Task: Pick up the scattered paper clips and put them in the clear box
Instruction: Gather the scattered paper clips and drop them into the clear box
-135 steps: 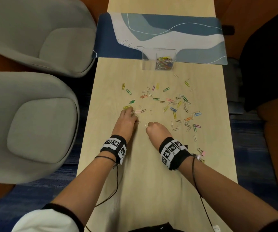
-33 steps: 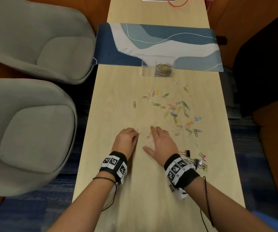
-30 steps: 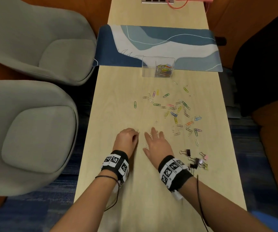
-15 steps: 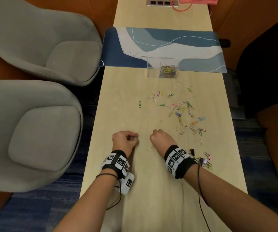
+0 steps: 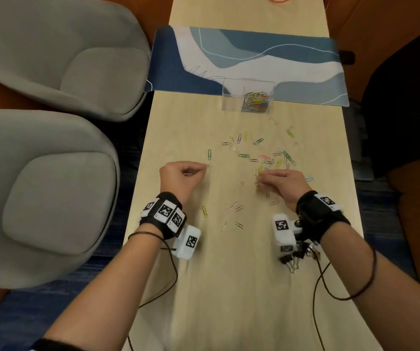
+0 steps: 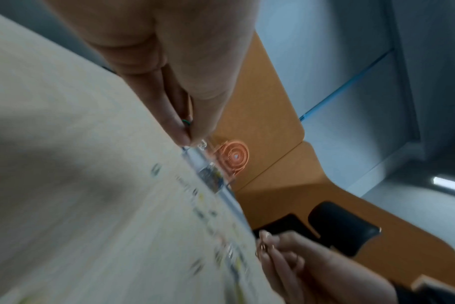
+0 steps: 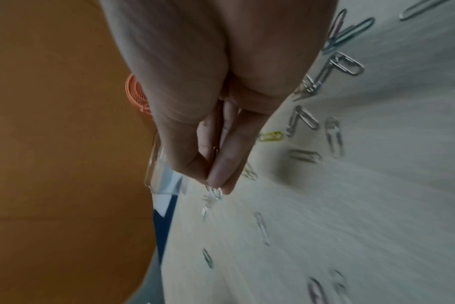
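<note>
- Table (image 5: 229, 287): scattered paper clips (image 5: 267, 158) lie mid-table; clear box (image 5: 248, 96) sits beyond, part-filled.
- Left hand (image 5: 178, 177) and right hand (image 5: 279, 182) each pinch clips.
- Risk: thin clips slipping from pinched fingertips in transit.

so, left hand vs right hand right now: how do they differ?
The left hand sits by the lone green paper clip, off to the side; the right hand is at the edge of the dense scatter. The left pinches a green clip, the right silver ones. Shared: both hover over the table, fingers curled, short of the clear box.
</note>
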`<action>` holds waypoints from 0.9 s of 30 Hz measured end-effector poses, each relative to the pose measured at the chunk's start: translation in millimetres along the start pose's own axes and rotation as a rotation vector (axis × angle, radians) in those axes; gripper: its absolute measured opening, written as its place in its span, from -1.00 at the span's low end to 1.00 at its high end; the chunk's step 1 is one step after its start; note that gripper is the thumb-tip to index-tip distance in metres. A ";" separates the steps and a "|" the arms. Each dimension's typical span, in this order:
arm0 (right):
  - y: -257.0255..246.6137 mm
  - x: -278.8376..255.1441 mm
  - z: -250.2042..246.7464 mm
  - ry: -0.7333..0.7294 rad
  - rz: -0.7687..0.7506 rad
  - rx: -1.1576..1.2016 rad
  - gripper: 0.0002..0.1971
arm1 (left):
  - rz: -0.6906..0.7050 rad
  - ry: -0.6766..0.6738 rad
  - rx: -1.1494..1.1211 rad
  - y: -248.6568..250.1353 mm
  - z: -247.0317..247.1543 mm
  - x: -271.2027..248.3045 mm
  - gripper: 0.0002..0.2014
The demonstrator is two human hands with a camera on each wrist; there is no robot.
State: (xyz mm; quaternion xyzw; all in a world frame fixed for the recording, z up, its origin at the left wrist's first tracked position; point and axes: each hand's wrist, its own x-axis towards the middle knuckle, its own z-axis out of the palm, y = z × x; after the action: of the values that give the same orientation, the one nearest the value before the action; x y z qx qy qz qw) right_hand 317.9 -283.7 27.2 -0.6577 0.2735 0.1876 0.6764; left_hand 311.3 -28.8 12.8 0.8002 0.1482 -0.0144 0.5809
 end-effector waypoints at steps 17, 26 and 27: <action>-140.8 96.4 -36.3 0.272 -0.535 0.206 -0.86 | 0.318 -0.089 -0.101 109.6 103.6 160.5 -0.88; -144.1 128.5 -36.2 0.299 -0.511 0.204 -0.80 | 0.444 -0.150 0.278 108.4 154.1 207.5 -0.93; -144.3 131.7 -35.8 0.304 -0.517 0.175 -0.79 | 0.450 -0.122 0.302 105.0 154.8 209.2 -0.93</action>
State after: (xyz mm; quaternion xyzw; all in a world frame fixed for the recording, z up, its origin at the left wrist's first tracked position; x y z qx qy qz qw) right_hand 504.8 -342.5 60.1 -0.6651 0.2106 -0.1154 0.7071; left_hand 561.0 -156.8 18.9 0.8882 -0.0725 0.0450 0.4516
